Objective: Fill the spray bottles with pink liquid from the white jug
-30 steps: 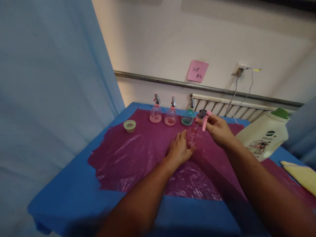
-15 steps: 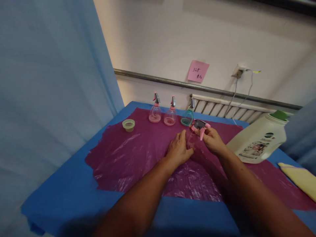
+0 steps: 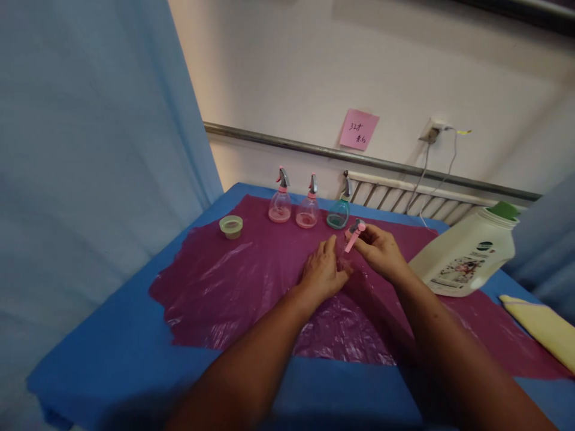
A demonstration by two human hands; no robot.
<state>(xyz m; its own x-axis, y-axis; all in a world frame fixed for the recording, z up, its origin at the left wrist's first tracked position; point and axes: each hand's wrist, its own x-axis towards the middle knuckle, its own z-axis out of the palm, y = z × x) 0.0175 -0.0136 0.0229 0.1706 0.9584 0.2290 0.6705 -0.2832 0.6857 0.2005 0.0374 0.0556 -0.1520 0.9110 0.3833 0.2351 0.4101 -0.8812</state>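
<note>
My right hand [image 3: 381,248] grips the spray head [image 3: 356,232] of a spray bottle, grey on top with a pink trigger pointing down toward me. Below it, my left hand [image 3: 324,266] is curled around the clear bottle body [image 3: 343,256], which is mostly hidden by the fingers and hard to make out against the sheet. Whether the head sits fully on the neck, I cannot tell. Behind my hands stand two pink spray bottles [image 3: 280,206] and a green spray bottle [image 3: 338,212], all upright with a little liquid inside.
A purple plastic sheet [image 3: 251,287] covers much of the blue table [image 3: 112,335]. At left sits a small greenish cup [image 3: 231,227]. A large whitish jug [image 3: 467,254] leans at right, near a folded yellow cloth [image 3: 539,326]. Blue curtains [image 3: 90,149] hang at left.
The spray head has turned in my right hand, its pink trigger swinging from the right to face me. My left hand has stayed in place around the bottle.
</note>
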